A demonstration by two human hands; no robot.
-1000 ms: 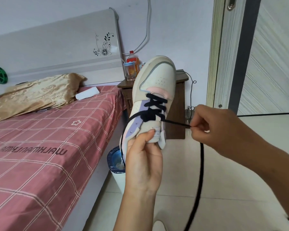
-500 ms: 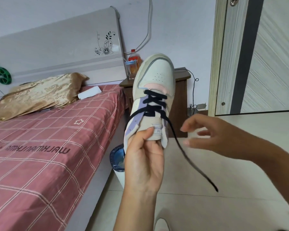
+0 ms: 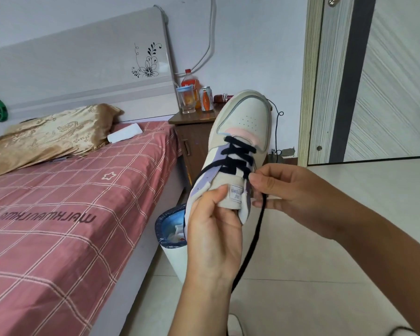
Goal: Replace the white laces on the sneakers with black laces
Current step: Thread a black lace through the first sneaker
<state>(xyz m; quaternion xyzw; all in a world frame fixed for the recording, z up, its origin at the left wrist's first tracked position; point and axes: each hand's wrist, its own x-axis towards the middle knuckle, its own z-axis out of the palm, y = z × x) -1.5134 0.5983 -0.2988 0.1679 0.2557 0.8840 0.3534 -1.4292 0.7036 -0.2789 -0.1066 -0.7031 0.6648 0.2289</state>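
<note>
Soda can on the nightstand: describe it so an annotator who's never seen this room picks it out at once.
Find the bed's white headboard; at its right end stands a dark wooden nightstand. Three drinks cluster on top: a red-capped bottle at the back, a clear glass cup on the left, and the soda can to the cup's right. It is the only metal one, orange and white with a silver top.

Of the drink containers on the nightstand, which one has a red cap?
The orange soda bottle at the back; the glass jar has a blue lid, the can none.
</note>
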